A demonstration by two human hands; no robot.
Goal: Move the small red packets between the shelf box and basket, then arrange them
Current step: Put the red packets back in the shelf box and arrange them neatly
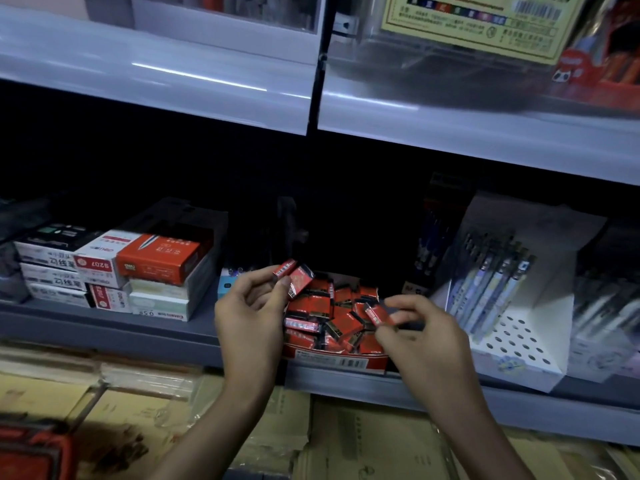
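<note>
Red packets: lying jumbled in the open shelf box, which is sitting at the near edge of the shelf.
Left hand: fingers pinching a pair of packets just above the box's left end.
Right hand: fingers gripping a single packet over the box's right end.
Handling: the packets are looking light, stiff-cornered and glossy, so probably slippery; pinching across the flat faces is seeming safest.
Basket: showing partly at the near left, below the shelf, well apart from the box.
Neighbours: stacked boxes sitting left, pen display right.
</note>
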